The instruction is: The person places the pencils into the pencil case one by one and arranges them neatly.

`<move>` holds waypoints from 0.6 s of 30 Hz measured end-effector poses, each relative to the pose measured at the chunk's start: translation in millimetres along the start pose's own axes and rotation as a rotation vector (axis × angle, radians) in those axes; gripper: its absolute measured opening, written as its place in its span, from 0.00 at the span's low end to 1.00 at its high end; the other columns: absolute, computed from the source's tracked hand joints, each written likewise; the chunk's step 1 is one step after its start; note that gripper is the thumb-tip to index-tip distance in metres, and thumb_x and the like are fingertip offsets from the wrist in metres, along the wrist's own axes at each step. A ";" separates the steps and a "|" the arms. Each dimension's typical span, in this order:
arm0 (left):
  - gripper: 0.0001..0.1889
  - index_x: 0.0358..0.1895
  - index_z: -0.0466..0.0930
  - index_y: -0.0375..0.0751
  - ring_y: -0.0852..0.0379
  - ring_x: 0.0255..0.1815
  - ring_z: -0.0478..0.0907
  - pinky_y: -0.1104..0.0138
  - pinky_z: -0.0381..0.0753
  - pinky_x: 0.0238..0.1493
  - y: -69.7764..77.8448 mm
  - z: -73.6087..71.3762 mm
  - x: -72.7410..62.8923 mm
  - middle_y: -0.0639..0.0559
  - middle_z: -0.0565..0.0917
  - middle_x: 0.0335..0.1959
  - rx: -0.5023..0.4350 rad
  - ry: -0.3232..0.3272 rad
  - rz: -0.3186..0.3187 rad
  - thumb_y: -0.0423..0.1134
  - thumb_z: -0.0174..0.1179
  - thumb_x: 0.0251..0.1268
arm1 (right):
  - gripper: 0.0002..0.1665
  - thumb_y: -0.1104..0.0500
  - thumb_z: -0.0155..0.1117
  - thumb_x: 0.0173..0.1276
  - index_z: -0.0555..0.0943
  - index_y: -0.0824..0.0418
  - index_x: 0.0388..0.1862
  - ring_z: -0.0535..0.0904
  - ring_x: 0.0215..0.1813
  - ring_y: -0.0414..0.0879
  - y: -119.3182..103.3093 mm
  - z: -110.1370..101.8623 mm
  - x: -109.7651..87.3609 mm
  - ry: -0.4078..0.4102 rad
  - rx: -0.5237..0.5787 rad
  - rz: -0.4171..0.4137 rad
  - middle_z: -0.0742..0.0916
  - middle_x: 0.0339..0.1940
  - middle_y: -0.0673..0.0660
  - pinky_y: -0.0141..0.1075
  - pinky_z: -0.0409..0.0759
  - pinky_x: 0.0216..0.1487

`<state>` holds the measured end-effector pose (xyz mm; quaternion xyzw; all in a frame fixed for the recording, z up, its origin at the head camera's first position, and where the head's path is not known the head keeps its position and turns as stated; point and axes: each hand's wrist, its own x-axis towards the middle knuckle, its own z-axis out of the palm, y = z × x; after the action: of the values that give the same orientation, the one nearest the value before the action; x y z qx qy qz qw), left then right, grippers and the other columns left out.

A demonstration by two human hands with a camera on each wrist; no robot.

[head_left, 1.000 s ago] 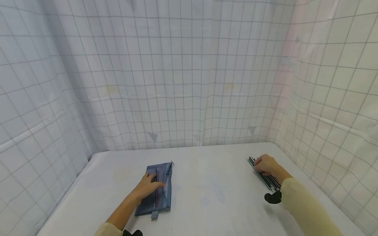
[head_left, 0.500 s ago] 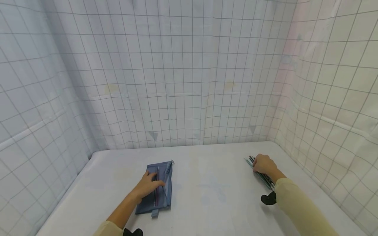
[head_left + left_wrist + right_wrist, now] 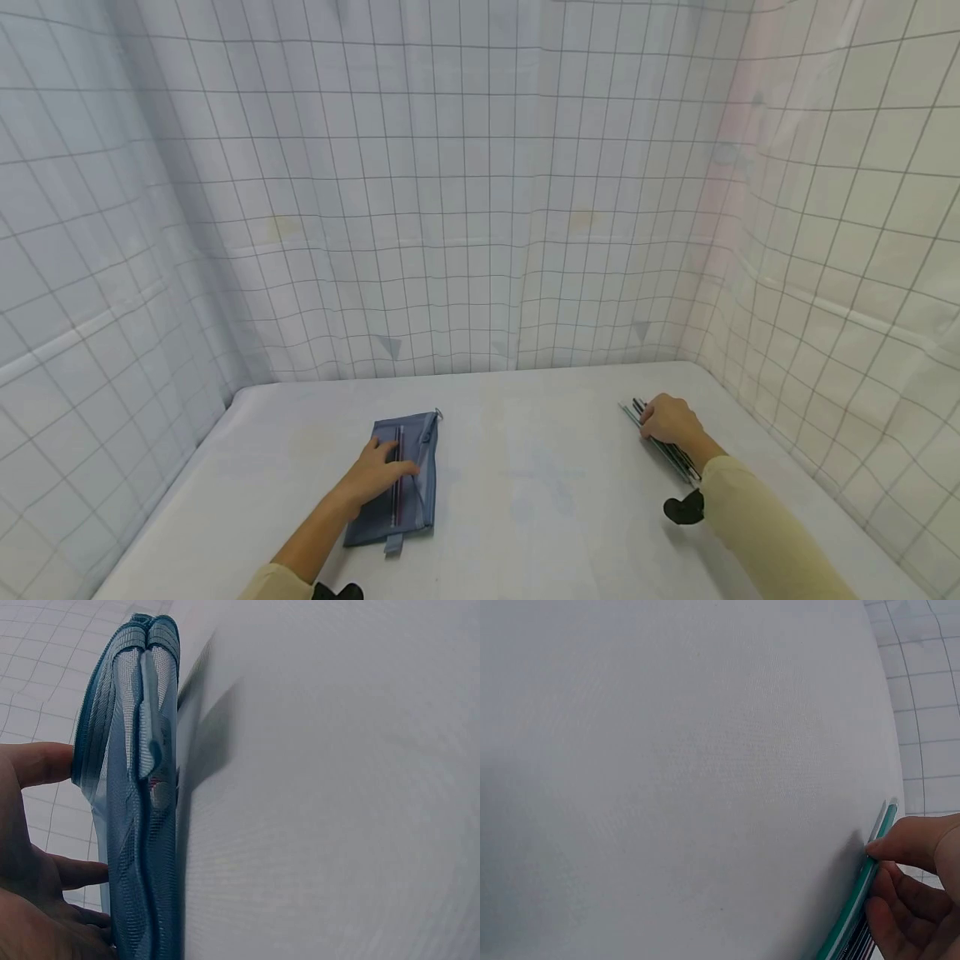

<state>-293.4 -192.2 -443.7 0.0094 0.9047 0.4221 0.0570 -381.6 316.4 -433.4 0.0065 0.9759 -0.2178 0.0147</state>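
Observation:
On the left of the table lies a blue mesh pencil case (image 3: 416, 500), with pencils showing along its middle. My left hand (image 3: 378, 475) rests on it, thumb and fingers spread over its top face. In the left wrist view the case (image 3: 142, 877) is seen end-on, fingertips touching its side and a zipper at its upper end. At the right, my right hand (image 3: 672, 419) pinches a teal green pencil (image 3: 847, 919) between thumb and fingers. Several dark pencils (image 3: 684, 461) lie beneath that hand, partly hidden by it.
A white cloth covers the table (image 3: 517, 500). Grid-patterned white curtains (image 3: 465, 208) enclose it at the back and both sides; the right one hangs close to the pencils. A fabric tab (image 3: 393, 544) sticks out from the case's near end.
My right hand has closed its fingers on the green pencil, whose far end has shifted slightly left, away from the dark pencils. My left hand has stayed on the case.

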 end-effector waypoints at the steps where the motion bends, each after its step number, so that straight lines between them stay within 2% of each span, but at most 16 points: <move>1: 0.46 0.75 0.59 0.21 0.17 0.76 0.44 0.28 0.51 0.70 -0.1 0.1 -0.1 0.17 0.44 0.78 0.003 0.000 0.000 0.51 0.64 0.63 | 0.10 0.62 0.73 0.62 0.88 0.66 0.41 0.81 0.43 0.56 0.5 0.3 0.2 0.001 0.013 0.000 0.87 0.44 0.65 0.53 0.81 0.43; 6: 0.46 0.75 0.59 0.21 0.16 0.76 0.44 0.28 0.51 0.69 0.3 -0.1 -1.0 0.17 0.44 0.78 0.011 0.004 -0.003 0.51 0.64 0.63 | 0.09 0.63 0.72 0.63 0.88 0.66 0.41 0.81 0.44 0.57 -0.5 -1.3 0.2 -0.006 0.053 0.022 0.86 0.45 0.65 0.53 0.81 0.45; 14: 0.46 0.75 0.59 0.21 0.16 0.76 0.44 0.27 0.51 0.69 0.5 -0.3 -0.9 0.17 0.44 0.78 0.007 0.002 -0.006 0.52 0.64 0.63 | 0.10 0.63 0.71 0.63 0.88 0.66 0.42 0.81 0.47 0.59 -1.7 -5.2 0.8 -0.013 0.068 -0.003 0.86 0.48 0.67 0.52 0.81 0.45; 18: 0.46 0.75 0.59 0.21 0.16 0.76 0.43 0.28 0.50 0.70 0.6 -0.3 -0.5 0.17 0.43 0.78 -0.008 -0.001 -0.011 0.51 0.64 0.63 | 0.12 0.65 0.70 0.64 0.88 0.68 0.45 0.81 0.45 0.57 -1.9 -7.2 0.6 -0.021 0.150 -0.005 0.85 0.50 0.69 0.47 0.83 0.41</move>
<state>-292.9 -192.0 -442.9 0.0042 0.9031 0.4253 0.0597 -382.4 317.8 -426.2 0.0029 0.9566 -0.2905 0.0238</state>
